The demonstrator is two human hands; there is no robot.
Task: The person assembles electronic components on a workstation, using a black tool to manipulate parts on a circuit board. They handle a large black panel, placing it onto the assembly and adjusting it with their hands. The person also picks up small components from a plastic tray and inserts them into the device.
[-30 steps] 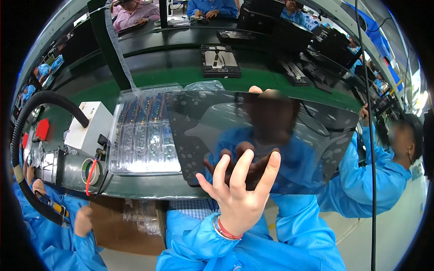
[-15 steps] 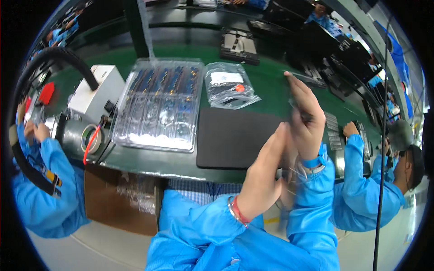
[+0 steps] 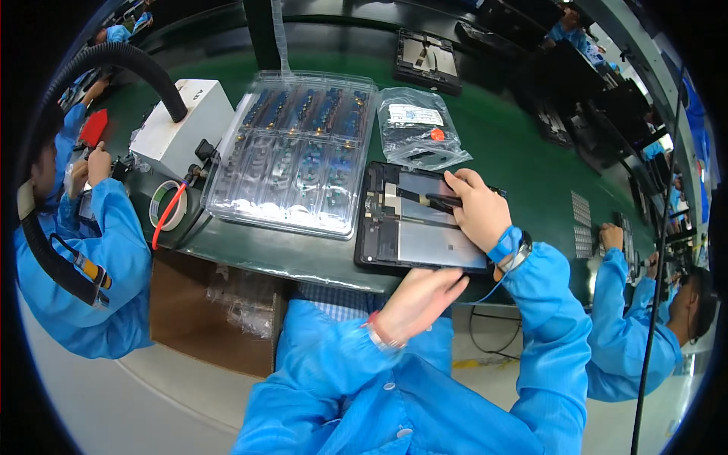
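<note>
An opened tablet (image 3: 428, 239) lies at the table's front edge, its silver battery plates and black inner frame facing up. Over its upper right part rests my right hand (image 3: 482, 211), the fingers closed round a slim black tool (image 3: 440, 202) whose exact kind I cannot make out. My left hand (image 3: 419, 301), slightly blurred, is by the tablet's front edge with fingers stretched out and nothing visible in them. Whether its fingertips touch the tablet, I cannot tell. A blue wrist strap (image 3: 506, 244) with a thin cord circles my right wrist.
Left of the tablet sits a clear plastic tray (image 3: 284, 174) of small circuit boards. Beyond it lies a clear bag (image 3: 421, 129). A white box (image 3: 186, 125), a tape roll (image 3: 168, 206) and a cardboard box (image 3: 216, 318) are leftward. Another opened tablet (image 3: 427, 61) lies farther back. Co-workers sit on both sides.
My hands were raised, with a blurred thin thing between them. Now the opened tablet lies where a plain dark pad showed; my right hand holds a tool over it. The view has shifted.
</note>
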